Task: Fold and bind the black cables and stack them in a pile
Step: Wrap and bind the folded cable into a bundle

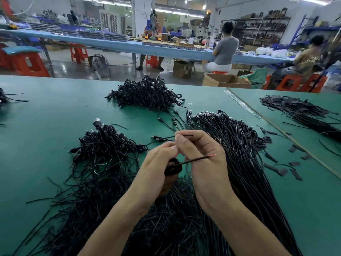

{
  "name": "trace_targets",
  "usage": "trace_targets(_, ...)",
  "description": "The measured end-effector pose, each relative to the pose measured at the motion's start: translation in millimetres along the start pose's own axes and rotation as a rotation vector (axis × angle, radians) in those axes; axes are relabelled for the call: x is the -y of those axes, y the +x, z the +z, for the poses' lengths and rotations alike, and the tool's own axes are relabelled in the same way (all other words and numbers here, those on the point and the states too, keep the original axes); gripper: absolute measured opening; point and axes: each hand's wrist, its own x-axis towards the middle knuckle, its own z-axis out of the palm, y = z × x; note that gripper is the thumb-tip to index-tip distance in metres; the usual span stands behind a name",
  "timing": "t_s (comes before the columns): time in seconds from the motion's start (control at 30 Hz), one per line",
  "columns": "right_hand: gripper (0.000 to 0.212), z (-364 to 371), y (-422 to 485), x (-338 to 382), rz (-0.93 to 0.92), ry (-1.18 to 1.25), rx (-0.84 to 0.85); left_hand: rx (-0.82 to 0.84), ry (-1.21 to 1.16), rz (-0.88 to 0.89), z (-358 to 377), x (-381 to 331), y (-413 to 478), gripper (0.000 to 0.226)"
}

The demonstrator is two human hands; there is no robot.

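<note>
Currently: folded black cable point(172, 168), above the tabletop point(46, 117); my left hand point(158, 163) grip curls round it so the coil holds; right hand point(201, 163) grip pinches a tie wire point(185, 135), ready for binding; bound pile point(103, 145) nearby left.

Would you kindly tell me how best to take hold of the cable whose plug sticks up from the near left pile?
Probably pinch the plug from above: it juts clear at the far edge of the pile, while its cord is buried among the others.
</note>
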Motion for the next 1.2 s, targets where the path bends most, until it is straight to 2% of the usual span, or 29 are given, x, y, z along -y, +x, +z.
trace_targets(0.13,0.013,-5.4,-0.9,3.2,0.009,-0.208,0.056,-0.071,-0.093,0.115,1.5,-2.5,-0.8,0.040)
trace_targets(0.27,0.020,-11.9,-6.0,6.1,-0.051,-0.516,0.171,-0.092,-0.097,0.134,-1.0,-6.9,-3.1,0.041)
trace_targets(0.4,0.017,-21.1,-3.7,13.3,-0.200,-0.801,0.276,-0.173,-0.072,0.136,1.3,-6.5,-2.6,0.048)
trace_targets(0.53,0.017,-27.1,-1.4,21.5,-0.470,-1.123,0.409,-0.308,-0.103,0.077,-0.6,-2.3,2.4,0.053)
trace_targets(0.73,0.012,-25.3,-7.5,21.0,-0.714,-1.217,0.357,-0.285,-0.124,-0.022,-3.2,-2.1,4.5,0.051)
trace_targets(0.9,0.011,-20.0,-8.5,22.9,-0.629,-1.385,0.454,-0.296,-0.224,-0.094,-1.7,-2.5,5.1,0.043)
trace_targets(0.97,0.006,-20.7,-8.7,23.8,-0.654,-1.413,0.519,-0.334,-0.241,-0.160,-1.4,-3.0,5.2,0.038)
trace_targets(1.2,0.017,-20.8,-10.8,30.8,-0.931,-1.464,0.600,-0.200,-0.125,-0.121,-2.8,-0.8,2.9,0.057)
